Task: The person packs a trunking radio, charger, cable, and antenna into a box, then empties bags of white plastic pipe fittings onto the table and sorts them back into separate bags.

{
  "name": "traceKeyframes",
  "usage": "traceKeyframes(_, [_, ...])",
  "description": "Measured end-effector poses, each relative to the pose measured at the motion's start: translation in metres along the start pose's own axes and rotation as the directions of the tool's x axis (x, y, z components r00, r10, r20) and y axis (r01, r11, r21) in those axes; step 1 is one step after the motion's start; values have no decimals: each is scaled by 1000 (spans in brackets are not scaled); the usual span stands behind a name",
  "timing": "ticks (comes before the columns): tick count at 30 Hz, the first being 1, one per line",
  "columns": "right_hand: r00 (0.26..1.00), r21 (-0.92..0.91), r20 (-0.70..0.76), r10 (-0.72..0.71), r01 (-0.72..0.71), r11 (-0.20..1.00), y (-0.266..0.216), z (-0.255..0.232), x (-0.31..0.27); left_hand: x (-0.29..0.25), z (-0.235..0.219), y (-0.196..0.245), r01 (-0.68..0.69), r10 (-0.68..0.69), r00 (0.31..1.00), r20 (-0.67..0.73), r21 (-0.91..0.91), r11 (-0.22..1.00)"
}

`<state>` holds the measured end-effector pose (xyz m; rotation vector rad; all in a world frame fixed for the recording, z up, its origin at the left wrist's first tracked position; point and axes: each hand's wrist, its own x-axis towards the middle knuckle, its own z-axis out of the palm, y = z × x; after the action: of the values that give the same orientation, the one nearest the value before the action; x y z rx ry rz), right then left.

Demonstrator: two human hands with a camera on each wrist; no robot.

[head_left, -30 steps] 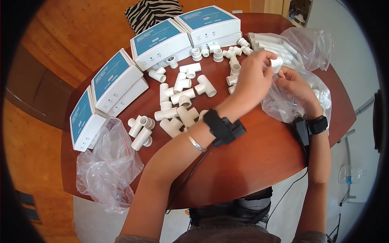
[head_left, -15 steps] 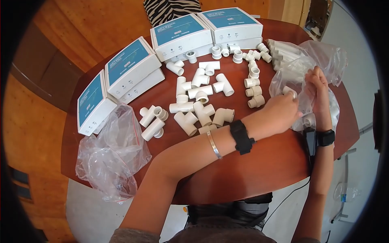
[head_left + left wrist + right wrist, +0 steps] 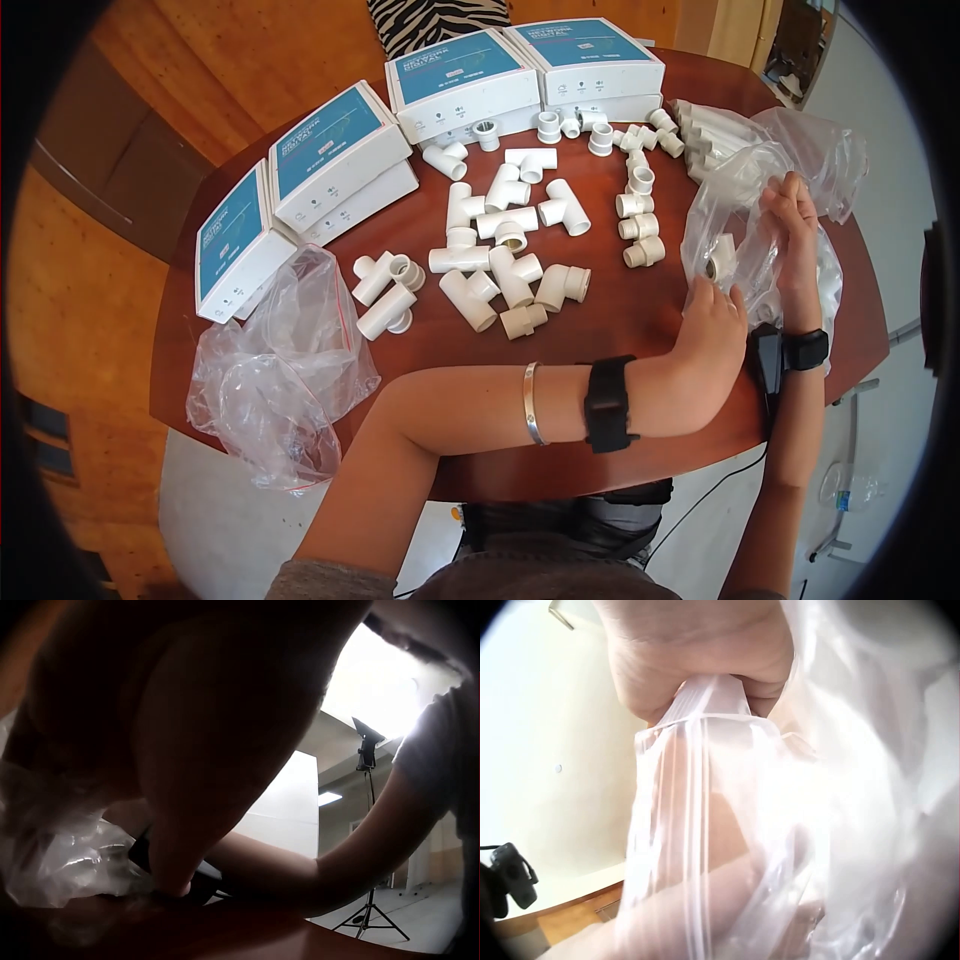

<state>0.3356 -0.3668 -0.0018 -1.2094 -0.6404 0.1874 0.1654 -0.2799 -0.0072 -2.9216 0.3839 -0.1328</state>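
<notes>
My right hand [image 3: 795, 220] grips the gathered edge of a clear plastic bag [image 3: 694, 787], raised at the table's right side. My left hand [image 3: 710, 325] is at the near side of this bag, wrist bent and fingers pointing away from me. Just beyond its fingertips shows a white pipe fitting [image 3: 721, 257], overlapped by the bag film; I cannot tell whether the fingers still hold it. More white fittings show through the bag beneath my right hand. In the left wrist view the left hand is dark, with crumpled bag film [image 3: 67, 855] beside it.
White tee fittings [image 3: 508, 222] lie grouped mid-table, with a column of short fittings [image 3: 635, 206] right of them. Blue-and-white boxes [image 3: 460, 75] line the back and left. Bagged white pipes [image 3: 710, 140] lie at back right; another clear bag [image 3: 270, 400] lies front left.
My left hand has come down towards me from where it pinched a white fitting above the bag. My right hand has risen with the bag's edge. The head view has shifted.
</notes>
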Motion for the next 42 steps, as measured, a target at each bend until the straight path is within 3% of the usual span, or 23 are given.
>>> traceKeyframes(1, [1000, 1, 2, 1, -1, 1000, 0, 1, 0, -6, -15, 0, -1, 0, 997, 81, 11, 1000])
traceKeyframes(7, [999, -22, 1, -40, 40, 999, 1, 5, -1, -16, -11, 15, 86, -85, 996, -14, 170, 982])
traceKeyframes(10, [999, -35, 43, -22, 23, 999, 0, 4, -2, -16, -9, 17, 90, -96, 995, 20, 194, 977])
traceKeyframes(25, [999, -69, 32, -27, 29, 997, -2, 5, -4, -16, -13, 13, 53, -67, 995, 76, 171, 984])
traceKeyframes(28, [988, -206, 99, -121, 139, 969, -17, 12, -8, -14, -20, 8, 59, -67, 995, 70, 113, 992])
traceKeyframes(29, [948, -375, 99, -302, 317, 871, -23, 16, -13, -12, -16, 4, 97, -92, 993, -70, 66, 993])
traceKeyframes(30, [872, -525, 129, -472, 464, 714, -29, 19, -20, -9, -19, -1, 104, -99, 991, -87, 56, 993])
traceKeyframes(32, [760, -535, 165, -629, 605, 590, -41, 20, -34, 2, -27, -25, 87, -137, 960, -243, -205, 975])
traceKeyframes(34, [600, -406, 189, -777, 768, 495, -44, 12, -35, 4, -47, -64, -54, -90, 926, -366, -364, 930])
traceKeyframes(35, [597, -418, 202, -777, 770, 483, -46, 13, -34, 6, -53, -79, -59, -141, 866, -480, -378, 924])
traceKeyframes(37, [528, -434, 51, -848, 776, 457, -49, 18, -30, 12, -58, -104, -127, -213, 734, -645, -439, 890])
traceKeyframes(38, [556, -501, 77, -828, 739, 450, -48, 12, -29, 14, -58, -114, -185, -241, 675, -698, -476, 860])
traceKeyframes(40, [542, -510, 161, -825, 761, 401, -49, 18, -23, 11, -63, -125, -253, -234, 683, -692, -525, 813])
traceKeyframes(42, [591, -521, 203, -781, 740, 425, -44, 24, -22, 6, -62, -132, -262, -185, 710, -680, -498, 827])
